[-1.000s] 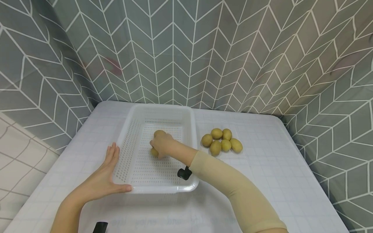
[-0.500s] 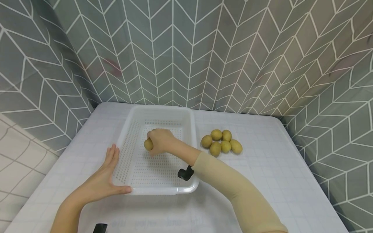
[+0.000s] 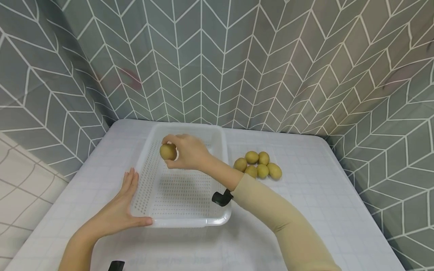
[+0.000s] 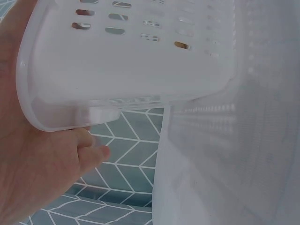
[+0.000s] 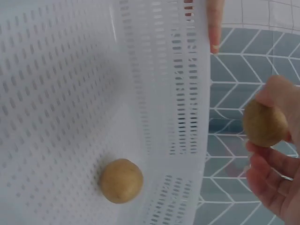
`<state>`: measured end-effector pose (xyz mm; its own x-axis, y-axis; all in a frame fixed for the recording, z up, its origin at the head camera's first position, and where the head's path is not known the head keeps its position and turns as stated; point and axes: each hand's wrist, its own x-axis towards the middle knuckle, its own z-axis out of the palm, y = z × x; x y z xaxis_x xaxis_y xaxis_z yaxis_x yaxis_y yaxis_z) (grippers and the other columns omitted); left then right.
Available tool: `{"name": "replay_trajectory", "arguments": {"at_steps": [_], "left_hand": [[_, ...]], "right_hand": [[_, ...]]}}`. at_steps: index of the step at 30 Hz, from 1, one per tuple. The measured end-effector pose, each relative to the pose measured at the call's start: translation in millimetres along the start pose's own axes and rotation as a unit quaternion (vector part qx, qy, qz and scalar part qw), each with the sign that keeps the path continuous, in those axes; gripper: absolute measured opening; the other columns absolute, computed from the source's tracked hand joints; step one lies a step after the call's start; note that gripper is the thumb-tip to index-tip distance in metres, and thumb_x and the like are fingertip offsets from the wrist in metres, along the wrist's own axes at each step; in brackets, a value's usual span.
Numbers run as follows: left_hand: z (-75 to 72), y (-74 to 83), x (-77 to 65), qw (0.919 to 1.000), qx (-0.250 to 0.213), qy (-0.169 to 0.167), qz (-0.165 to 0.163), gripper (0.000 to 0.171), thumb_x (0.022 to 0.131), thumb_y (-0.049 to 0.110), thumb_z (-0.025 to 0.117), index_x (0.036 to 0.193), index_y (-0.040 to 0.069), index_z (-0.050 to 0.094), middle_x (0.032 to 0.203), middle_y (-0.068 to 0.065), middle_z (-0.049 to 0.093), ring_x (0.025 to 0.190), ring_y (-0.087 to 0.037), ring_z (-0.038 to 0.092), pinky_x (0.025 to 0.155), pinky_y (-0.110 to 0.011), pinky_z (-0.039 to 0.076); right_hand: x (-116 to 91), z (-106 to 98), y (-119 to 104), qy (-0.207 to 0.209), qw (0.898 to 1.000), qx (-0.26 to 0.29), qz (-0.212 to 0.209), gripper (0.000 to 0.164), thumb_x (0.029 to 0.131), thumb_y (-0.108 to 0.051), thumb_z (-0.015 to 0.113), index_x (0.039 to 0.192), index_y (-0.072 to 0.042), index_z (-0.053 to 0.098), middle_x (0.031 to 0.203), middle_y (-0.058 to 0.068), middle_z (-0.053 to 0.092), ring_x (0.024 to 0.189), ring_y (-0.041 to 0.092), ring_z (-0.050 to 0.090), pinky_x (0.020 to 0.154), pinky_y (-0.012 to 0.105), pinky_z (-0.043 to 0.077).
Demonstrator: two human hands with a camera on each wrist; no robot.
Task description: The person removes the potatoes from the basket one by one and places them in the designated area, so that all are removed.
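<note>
My right hand (image 3: 190, 152) pinches a potato (image 3: 167, 152) between thumb and fingers, held up over the left part of a white perforated plastic basket (image 3: 183, 223). A second potato (image 5: 121, 181) lies on the basket floor near a corner in the right wrist view; my right hand hides it in the head view. With fingers straight along the outer left side and thumb at the front rim, my left hand (image 3: 116, 212) rests against the basket's near left corner. The left wrist view shows that hand (image 4: 51, 164) close against the basket's wall (image 4: 117, 65).
Right of the basket, several potatoes (image 3: 262, 171) lie in a cluster on the white-clothed table (image 3: 322, 210), partly behind my right forearm. Grey curtains (image 3: 210, 67) with a white chevron pattern stand behind and at both sides. Black wrist mounts (image 3: 222, 198) sit on the arms.
My right hand has gripped a potato in the basket, lifted it and moved it left and toward the back, turning it upward. The left hand stays at the corner.
</note>
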<state>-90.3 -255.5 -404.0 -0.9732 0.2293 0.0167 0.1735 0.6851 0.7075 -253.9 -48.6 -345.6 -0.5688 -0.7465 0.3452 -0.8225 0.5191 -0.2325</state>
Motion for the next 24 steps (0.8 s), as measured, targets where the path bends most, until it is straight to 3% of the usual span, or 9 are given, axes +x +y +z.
{"name": "replay_trajectory", "arguments": {"at_steps": [8,24], "left_hand": [[0.1,0.3,-0.3,1.0000,0.002,-0.001,0.000,0.136,0.066,0.040,0.087,0.150,-0.003,-0.010,0.156,-0.014,-0.024,0.141,-0.033,-0.024,0.100,-0.075,0.012],[1.0,-0.2,0.1,1.0000,0.000,0.001,0.001,0.136,0.065,0.040,0.087,0.150,-0.004,-0.010,0.156,-0.016,-0.024,0.141,-0.033,-0.025,0.101,-0.074,0.010]], "right_hand": [[-6,-25,6,0.111,0.991,0.031,-0.064,0.044,0.074,-0.035,0.076,0.111,-0.015,0.063,0.087,-0.005,0.063,0.079,0.007,0.057,0.067,0.015,0.042],[-19,-54,29,0.193,0.966,0.074,-0.156,0.043,0.071,-0.027,0.081,0.107,-0.009,0.065,0.086,-0.002,0.064,0.077,0.010,0.057,0.070,0.020,0.049]]}}
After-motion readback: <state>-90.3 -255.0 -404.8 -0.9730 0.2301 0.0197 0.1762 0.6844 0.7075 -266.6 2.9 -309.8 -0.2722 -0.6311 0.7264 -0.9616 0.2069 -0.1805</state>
